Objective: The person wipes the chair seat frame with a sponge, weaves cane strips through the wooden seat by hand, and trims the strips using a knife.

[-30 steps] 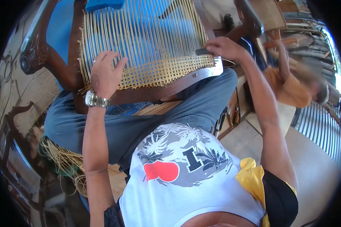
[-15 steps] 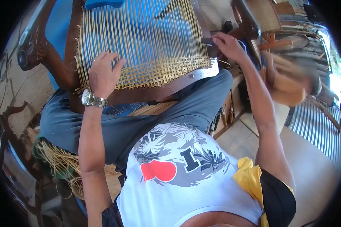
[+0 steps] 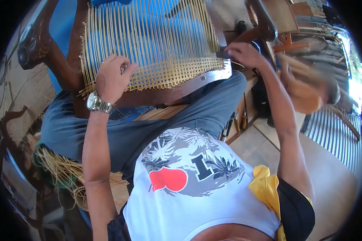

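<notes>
A dark wooden chair frame [image 3: 161, 97] lies across my lap with a cane seat [image 3: 165, 74] strung over it. Long strands run lengthwise, and a tight grid is woven along the edge nearest me. My left hand [image 3: 114, 76] rests over the left part of the weave, fingers curled, thumb and forefinger a little apart; nothing shows between them. At the right edge my right hand [image 3: 245, 54] is closed on a dark flat tool [image 3: 223, 54], which points left along the woven band. A loose strand loops below that hand.
Loose cane strands [image 3: 62, 166] spill from a green container at lower left. Carved chair legs [image 3: 30, 50] rise at the upper left and upper right. Another person [image 3: 309, 88] is at the right, blurred. Blue material lies under the strands.
My right hand and the dark tool have moved down toward the woven band. My left hand has shifted slightly, its fingers more curled. The person at the right has moved slightly.
</notes>
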### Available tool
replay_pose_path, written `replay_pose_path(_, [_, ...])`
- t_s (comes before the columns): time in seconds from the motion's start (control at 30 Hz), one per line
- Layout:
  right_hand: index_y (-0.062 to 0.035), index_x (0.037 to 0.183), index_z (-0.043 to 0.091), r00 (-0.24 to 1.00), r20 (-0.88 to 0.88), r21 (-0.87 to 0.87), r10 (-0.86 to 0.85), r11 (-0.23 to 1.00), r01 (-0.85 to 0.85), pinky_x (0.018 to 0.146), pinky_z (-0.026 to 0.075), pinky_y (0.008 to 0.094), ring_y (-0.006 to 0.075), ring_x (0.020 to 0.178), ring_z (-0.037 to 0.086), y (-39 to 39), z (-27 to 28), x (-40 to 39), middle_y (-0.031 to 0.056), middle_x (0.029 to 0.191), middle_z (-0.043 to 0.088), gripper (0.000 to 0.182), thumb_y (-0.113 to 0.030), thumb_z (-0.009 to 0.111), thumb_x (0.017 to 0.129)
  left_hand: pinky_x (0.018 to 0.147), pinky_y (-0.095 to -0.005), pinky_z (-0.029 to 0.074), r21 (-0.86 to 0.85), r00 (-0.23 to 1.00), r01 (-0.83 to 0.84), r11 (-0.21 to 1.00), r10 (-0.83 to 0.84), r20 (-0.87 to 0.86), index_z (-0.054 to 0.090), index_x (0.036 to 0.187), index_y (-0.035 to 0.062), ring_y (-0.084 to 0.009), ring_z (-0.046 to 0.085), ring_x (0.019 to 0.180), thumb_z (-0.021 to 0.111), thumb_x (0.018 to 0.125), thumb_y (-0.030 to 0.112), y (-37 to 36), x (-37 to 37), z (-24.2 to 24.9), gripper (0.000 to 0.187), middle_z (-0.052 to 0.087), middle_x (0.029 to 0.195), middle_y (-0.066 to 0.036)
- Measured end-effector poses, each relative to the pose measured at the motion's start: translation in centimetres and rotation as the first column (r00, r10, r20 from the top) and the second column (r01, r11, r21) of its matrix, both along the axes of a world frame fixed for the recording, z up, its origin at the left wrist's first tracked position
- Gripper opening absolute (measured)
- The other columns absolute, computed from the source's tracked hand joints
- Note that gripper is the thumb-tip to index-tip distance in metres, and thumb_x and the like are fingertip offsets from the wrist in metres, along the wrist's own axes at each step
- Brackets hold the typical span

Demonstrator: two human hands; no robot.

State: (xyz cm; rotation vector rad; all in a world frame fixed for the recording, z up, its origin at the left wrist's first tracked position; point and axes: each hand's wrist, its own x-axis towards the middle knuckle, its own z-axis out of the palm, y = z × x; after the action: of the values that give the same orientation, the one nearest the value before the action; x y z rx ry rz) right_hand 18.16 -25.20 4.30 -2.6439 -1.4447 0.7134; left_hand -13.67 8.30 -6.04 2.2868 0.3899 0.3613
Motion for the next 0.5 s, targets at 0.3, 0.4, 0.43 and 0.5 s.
replay_pose_path(0.3, [-0.0047,0.117,0.069,0.915,-0.023,0.121,-0.403,0.908,0.402,0.07,0.051,0.0317,0.0139,0.075,0.063,0.8,1.7,-1.4,0.0064,0.081,0.067,0.028,-0.024,0.061,0.098,0.071,-0.0341,0.053,-0.017,0.998,-0.025,1.0,0.024,-0.054,0.07,0.091,0.0,-0.0226,0.067,0.077,0.074,0.089,0.022,0.5,-0.4,-0.6,0.022,0.065,0.084,-0.01])
replay_pose_path(0.4, [-0.0043,0.116,0.07,0.955,0.02,0.085,-0.295,0.952,0.293,0.061,0.049,0.0276,0.0097,0.066,0.06,0.2,1.0,-2.3,0.005,0.078,0.066,0.027,-0.022,0.061,0.098,0.07,-0.0413,0.05,-0.066,0.999,-0.035,0.997,0.034,-0.011,0.069,0.085,0.0047,-0.0287,0.065,0.078,0.075,0.086,0.027,0.4,-0.4,-1.1,0.023,0.064,0.08,-0.01])
replay_pose_path(0.43, [-0.0045,0.117,0.07,0.967,-0.006,0.002,-0.256,0.967,0.256,0.06,0.048,0.027,0.0091,0.065,0.059,0.0,1.1,-2.4,0.0049,0.077,0.065,0.027,-0.022,0.061,0.098,0.07,-0.0412,0.05,-0.065,0.999,-0.035,0.997,0.034,-0.016,0.069,0.086,0.0046,-0.0287,0.065,0.078,0.075,0.086,0.027,0.4,-0.3,-0.9,0.023,0.064,0.08,-0.01])
replay_pose_path(0.5, [-0.0048,0.117,0.07,0.957,0.008,0.009,-0.291,0.957,0.291,0.059,0.048,0.027,0.0089,0.064,0.059,0.0,1.4,-2.0,0.0056,0.076,0.065,0.026,-0.021,0.062,0.098,0.07,-0.041,0.05,-0.071,0.999,-0.045,0.996,0.043,-0.029,0.07,0.086,0.0045,-0.0288,0.065,0.078,0.075,0.086,0.027,0.3,-0.4,-0.7,0.023,0.064,0.08,-0.01])
